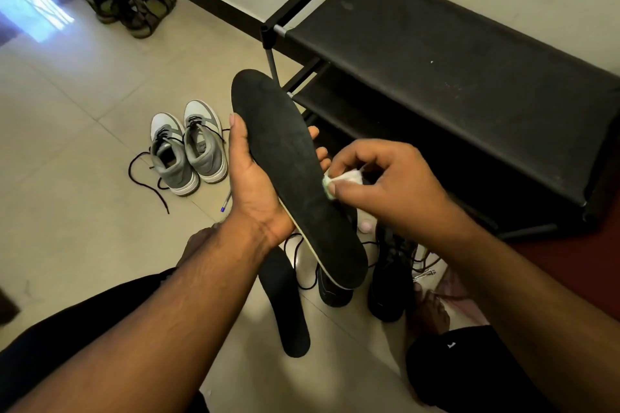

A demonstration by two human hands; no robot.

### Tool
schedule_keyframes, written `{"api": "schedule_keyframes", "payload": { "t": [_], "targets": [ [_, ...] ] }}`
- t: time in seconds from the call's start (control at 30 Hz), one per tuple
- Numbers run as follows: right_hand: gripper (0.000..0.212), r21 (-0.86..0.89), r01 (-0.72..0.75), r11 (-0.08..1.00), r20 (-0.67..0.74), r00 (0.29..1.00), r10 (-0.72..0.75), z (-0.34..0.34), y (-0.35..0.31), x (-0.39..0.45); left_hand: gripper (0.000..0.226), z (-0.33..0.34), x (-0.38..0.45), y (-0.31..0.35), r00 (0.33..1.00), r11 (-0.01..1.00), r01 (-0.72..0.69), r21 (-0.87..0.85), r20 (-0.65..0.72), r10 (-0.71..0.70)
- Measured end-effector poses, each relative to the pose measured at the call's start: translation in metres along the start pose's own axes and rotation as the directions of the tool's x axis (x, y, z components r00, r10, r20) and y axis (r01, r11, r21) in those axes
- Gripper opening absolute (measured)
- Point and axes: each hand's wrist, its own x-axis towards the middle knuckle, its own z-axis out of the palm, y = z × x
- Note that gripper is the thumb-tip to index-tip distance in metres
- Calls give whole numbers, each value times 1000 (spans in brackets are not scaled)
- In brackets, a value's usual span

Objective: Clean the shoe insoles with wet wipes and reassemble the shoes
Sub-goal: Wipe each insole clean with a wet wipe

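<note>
Left hand (255,184) grips insole (295,178) mid-air over floor, fingers curled round its edge. Right hand (379,178) pinches balled wipe (342,179) against insole's right edge. Risks: small wad slips from the pinch; hard rubbing bends the insole or twists it loose onto black shoes (389,278).
</note>
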Motion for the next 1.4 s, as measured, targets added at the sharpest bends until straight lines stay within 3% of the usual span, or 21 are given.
{"api": "schedule_keyframes", "payload": {
  "t": [0.13, 0.27, 0.37, 0.43, 0.57, 0.7, 0.87, 1.0, 1.13, 1.23, 1.3, 1.4],
  "targets": [
    [7, -326, 125, 937, 144, 986, -81, 15, 3, -3, 85, -1, 0, 0, 1000, 1000, 7, 11, 1, -7],
    [11, -531, -22, 847, 14, 999, 35, 6, 22, 8, 94, -1, 0, -2, 1000, 1000, 7, 22, 19, -7],
    [10, -374, -67, 925, -132, 991, 18, -6, 25, 10, 96, -1, -1, -1, 999, 999, -2, 33, 50, 1],
    [11, -221, -16, 975, -163, 986, -20, -10, 18, 9, 94, -2, 0, 0, 999, 999, 0, 33, 53, -2],
    [10, -12, 153, 988, -19, 988, -154, 8, -2, -4, 88, 0, -1, -1, 1000, 1000, 7, 24, 17, -8],
    [8, -159, 320, 934, 29, 947, -319, 30, 0, -9, 90, 1, -1, -6, 999, 999, -1, 54, -41, 3],
    [11, -298, 123, 947, -114, 980, -163, 16, 24, 2, 82, 2, -1, -6, 1000, 1000, 2, 27, 1, -2],
    [9, -287, 149, 946, -234, 947, -220, 9, 22, 7, 77, 3, -4, -5, 999, 1000, -2, 25, 33, 2],
    [10, -149, 336, 930, -68, 935, -349, 18, 7, -2, 81, 6, -5, -4, 998, 999, 44, 24, 39, -45],
    [10, -210, 415, 885, 17, 907, -421, 26, 9, -3, 85, 7, -6, -4, 998, 997, 54, 47, 14, -55],
    [10, -285, 347, 894, -3, 932, -363, 26, 18, 1, 83, 6, -6, -5, 997, 995, 76, 62, 18, -77],
    [11, -313, 145, 939, -148, 969, -199, 19, 26, 6, 76, 6, -6, -6, 997, 996, 62, 58, 34, -64]
  ]
}}
